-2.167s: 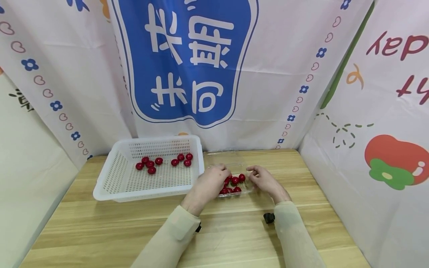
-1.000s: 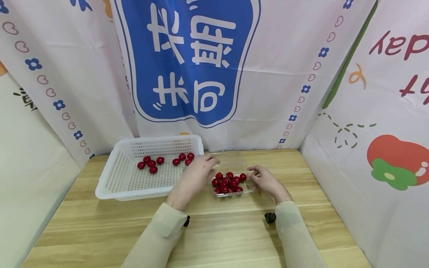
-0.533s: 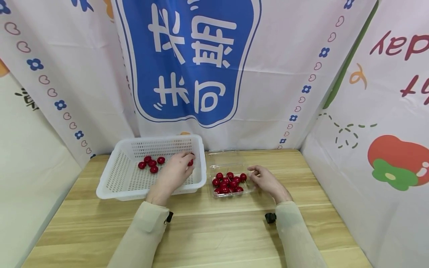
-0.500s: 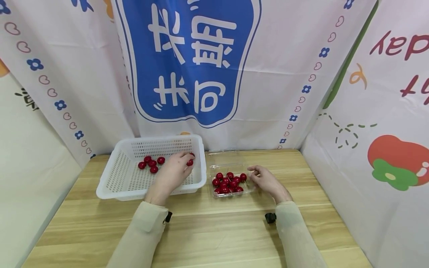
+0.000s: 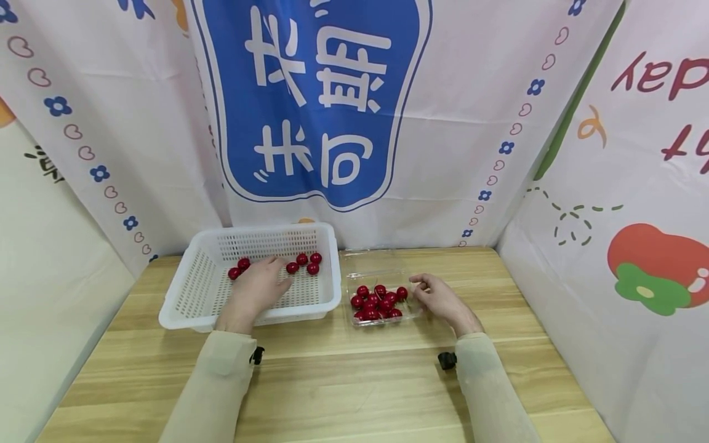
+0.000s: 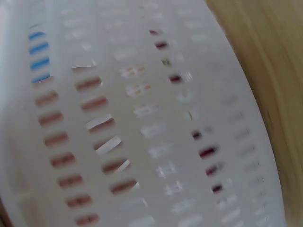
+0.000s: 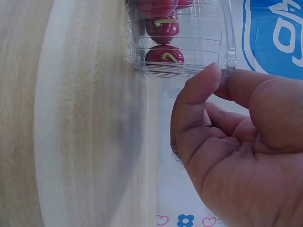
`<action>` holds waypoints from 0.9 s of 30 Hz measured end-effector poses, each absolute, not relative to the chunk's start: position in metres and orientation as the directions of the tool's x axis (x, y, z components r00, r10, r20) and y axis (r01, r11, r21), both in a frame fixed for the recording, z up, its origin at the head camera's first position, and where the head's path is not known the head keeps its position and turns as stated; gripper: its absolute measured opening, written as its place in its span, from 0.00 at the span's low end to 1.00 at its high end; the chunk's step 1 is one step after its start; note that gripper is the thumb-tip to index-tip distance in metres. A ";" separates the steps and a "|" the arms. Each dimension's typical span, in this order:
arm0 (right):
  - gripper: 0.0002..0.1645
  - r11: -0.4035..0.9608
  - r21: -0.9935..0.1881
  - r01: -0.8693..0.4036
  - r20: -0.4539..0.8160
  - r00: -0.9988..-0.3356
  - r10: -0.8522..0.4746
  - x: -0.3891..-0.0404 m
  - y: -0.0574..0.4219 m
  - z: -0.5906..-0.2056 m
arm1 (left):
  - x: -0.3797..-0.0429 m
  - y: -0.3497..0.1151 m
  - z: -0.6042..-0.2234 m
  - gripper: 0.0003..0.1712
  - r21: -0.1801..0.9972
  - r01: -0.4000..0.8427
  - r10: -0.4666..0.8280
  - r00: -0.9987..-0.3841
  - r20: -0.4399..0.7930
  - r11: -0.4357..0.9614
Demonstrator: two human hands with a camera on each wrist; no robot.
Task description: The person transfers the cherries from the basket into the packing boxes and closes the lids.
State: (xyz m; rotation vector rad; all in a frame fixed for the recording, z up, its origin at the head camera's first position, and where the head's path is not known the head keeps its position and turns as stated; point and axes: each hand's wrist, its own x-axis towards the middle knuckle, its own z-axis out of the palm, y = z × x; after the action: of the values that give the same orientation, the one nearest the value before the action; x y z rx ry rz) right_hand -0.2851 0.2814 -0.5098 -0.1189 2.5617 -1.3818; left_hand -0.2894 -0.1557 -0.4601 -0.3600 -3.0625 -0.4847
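Note:
Above the white basket (image 5: pixel 327 295), my left hand (image 5: pixel 256 289) reaches in with thumb and fingers apart. It partly covers the left-hand group of red cherries (image 5: pixel 234 272); more cherries (image 5: pixel 302 259) lie to the right of its fingers. In the left wrist view the basket's slotted wall (image 6: pixel 156 151) hides the hand, and dark red shows through some slots. My right hand (image 7: pixel 236 137) pinches the rim of a clear plastic box (image 7: pixel 208 42) between thumb and finger. In the head view several cherries (image 5: pixel 380 303) sit in that box, at the left of the right hand (image 5: pixel 440 300).
The box's clear lid (image 5: pixel 371 261) lies folded back behind it. Both containers stand on a wooden table (image 5: pixel 354 381), near its back edge. Printed cloth walls (image 5: pixel 443 154) rise behind and at both sides.
My left hand came away from the plastic box, passed over the right-hand cherries in the basket, and moved further left, leaving them in place. The right hand stays at the box.

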 end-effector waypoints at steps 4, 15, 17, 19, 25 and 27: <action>0.27 0.555 -0.831 0.037 -0.161 -0.971 -0.177 -0.285 0.281 -0.510 | -0.289 -0.168 -0.460 0.36 0.296 0.190 0.205 -0.978 -0.020 0.936; 0.28 0.564 -0.825 0.019 -0.152 -0.970 -0.189 -0.284 0.280 -0.506 | -0.292 -0.194 -0.464 0.41 0.300 0.117 0.175 -0.969 -0.175 0.947; 0.28 0.567 -0.824 0.018 -0.150 -0.971 -0.186 -0.284 0.280 -0.507 | -0.292 -0.195 -0.464 0.42 0.299 0.109 0.171 -0.967 -0.191 0.948; 0.27 0.570 -0.821 0.015 -0.148 -0.971 -0.187 -0.284 0.280 -0.507 | -0.292 -0.196 -0.464 0.41 0.297 0.105 0.169 -0.966 -0.197 0.949; 0.28 0.564 -0.826 0.018 -0.151 -0.970 -0.191 -0.285 0.281 -0.507 | -0.291 -0.198 -0.463 0.39 0.290 0.117 0.179 -0.964 -0.197 0.950; 0.28 0.561 -0.828 0.017 -0.151 -0.970 -0.193 -0.285 0.281 -0.508 | -0.291 -0.198 -0.462 0.38 0.289 0.129 0.191 -0.962 -0.197 0.949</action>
State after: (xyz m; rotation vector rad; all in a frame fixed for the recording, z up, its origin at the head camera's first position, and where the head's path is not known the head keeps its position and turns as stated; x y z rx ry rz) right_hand -0.2852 0.2811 -0.5079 -0.1467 2.5709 -1.3671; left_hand -0.2913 -0.1982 -0.4619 -0.2762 -3.3213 -0.4676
